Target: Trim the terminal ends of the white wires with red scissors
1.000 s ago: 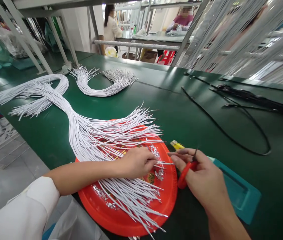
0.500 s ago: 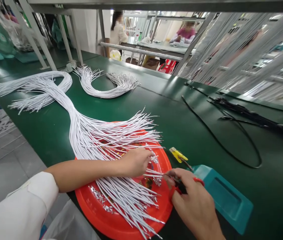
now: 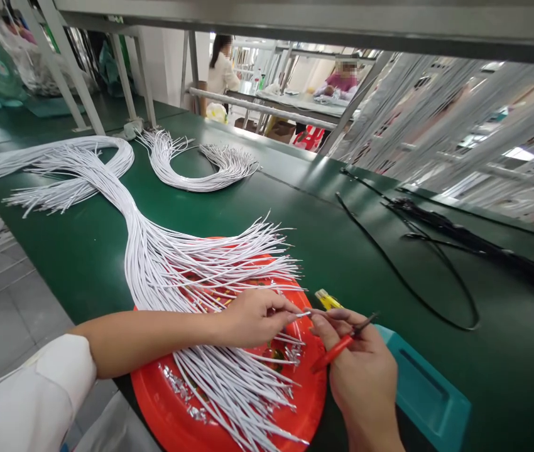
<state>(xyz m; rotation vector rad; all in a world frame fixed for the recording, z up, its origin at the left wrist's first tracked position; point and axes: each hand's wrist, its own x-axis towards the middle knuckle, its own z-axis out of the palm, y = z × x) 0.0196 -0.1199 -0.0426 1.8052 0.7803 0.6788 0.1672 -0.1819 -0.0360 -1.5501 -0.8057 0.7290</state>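
My left hand [image 3: 252, 317] is closed in a pinch on the end of one thin white wire above the red round tray [image 3: 173, 414]. My right hand [image 3: 359, 370] grips small red-handled scissors [image 3: 337, 348]; its fingertips meet the same wire end just right of my left hand. A thick bundle of white wires [image 3: 163, 263] fans out over the tray and runs back across the green table [image 3: 323, 232] to the far left. Small silvery scraps [image 3: 179, 389] lie in the tray.
A teal plastic tray [image 3: 425, 392] lies right of my right hand, a yellow tool [image 3: 327, 299] just behind my fingers. A second white wire loop [image 3: 196, 179] and black cables [image 3: 436, 238] lie farther back. Hanging white wires [image 3: 460, 132] and metal frame legs [image 3: 69, 94] stand behind. Two people work at a far bench.
My right hand with the scissors dipped toward the tray, then rose back to the wire end. My left hand shifted slightly and now pinches one wire out to the right.
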